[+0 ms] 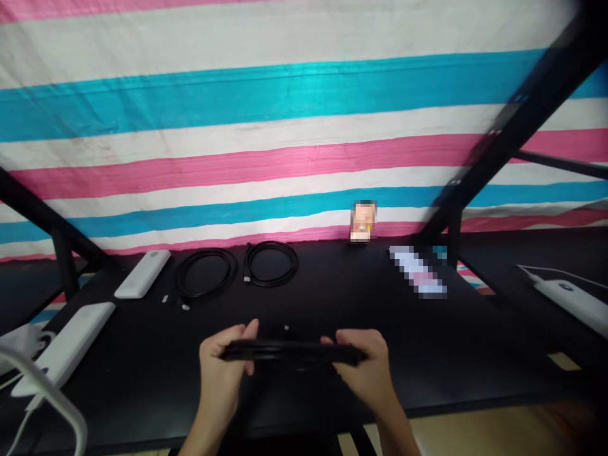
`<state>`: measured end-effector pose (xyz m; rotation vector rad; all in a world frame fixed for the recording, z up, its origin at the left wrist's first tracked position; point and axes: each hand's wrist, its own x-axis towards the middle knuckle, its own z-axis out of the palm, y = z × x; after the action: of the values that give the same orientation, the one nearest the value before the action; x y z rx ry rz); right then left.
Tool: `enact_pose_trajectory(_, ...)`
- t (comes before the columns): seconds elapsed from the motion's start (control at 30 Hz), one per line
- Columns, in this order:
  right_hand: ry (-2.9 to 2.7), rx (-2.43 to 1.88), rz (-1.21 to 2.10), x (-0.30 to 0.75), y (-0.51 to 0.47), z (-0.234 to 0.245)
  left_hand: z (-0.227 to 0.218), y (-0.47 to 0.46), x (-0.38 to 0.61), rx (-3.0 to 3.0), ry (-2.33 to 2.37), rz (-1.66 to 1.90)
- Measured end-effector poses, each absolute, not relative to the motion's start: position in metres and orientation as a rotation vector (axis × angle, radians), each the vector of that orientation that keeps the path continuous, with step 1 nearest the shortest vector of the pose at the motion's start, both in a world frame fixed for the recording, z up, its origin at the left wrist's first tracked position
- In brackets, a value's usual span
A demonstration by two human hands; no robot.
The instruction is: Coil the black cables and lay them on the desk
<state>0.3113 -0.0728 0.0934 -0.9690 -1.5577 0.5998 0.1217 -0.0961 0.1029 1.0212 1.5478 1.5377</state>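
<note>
Over the front part of the black table, my left hand (227,358) and my right hand (365,361) are closed on the two ends of a coiled black cable (292,351). Seen nearly edge-on, the coil makes a dark flat band between them, slightly blurred. A small light tip (286,327) shows just beyond its middle; I cannot tell whether it belongs to this cable. Farther back lie two more coils, a left black cable (206,296) with pale plugs near it and a right black cable (270,284) with a silver plug.
Two white power banks (142,274) (71,348) lie on the left of the black table (451,354). A thick white cable (61,396) arches at the lower left. Another white power bank (572,301) is at the far right. Black frame bars (513,120) slant up before a striped sheet.
</note>
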Motion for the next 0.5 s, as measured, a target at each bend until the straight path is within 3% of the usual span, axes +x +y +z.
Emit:
enact_pose_trajectory(0.2, -0.762, -0.957, 1.192, 0.286, -0.064, 0.068, 0.093, -0.093, 0.137, 0.363, 1.206, 1.61)
enact_pose_trajectory(0.33, -0.679, -0.84, 1.139, 0.288, -0.072, 0.067, 0.07, -0.097, 0.147, 0.533, 1.209, 1.544)
enact_pose_trajectory(0.5, -1.13, -0.702, 0.981, 0.296, -0.09, 0.069, 0.051, -0.098, 0.149, 0.605, 1.289, 1.293)
